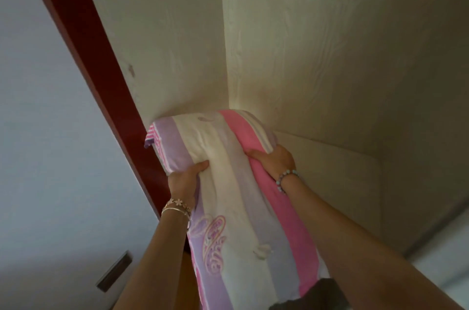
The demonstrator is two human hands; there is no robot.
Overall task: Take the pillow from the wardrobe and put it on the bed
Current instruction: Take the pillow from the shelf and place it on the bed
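Head view: we look up into the wardrobe (317,43), pale wood-grain panels, dark red front edge (83,38) on the left. Striped pillow (228,182) (pink, lilac, cream) sits half inside the upper compartment, lower end hanging toward us. Left hand (184,181) is clamped on its left edge, right hand (275,160) clamped on the pink stripe. Bracelets on both wrists.

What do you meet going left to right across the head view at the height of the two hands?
Pale wall → dark red wardrobe frame → left hand → striped pillow → right hand → cream wardrobe interior panel.
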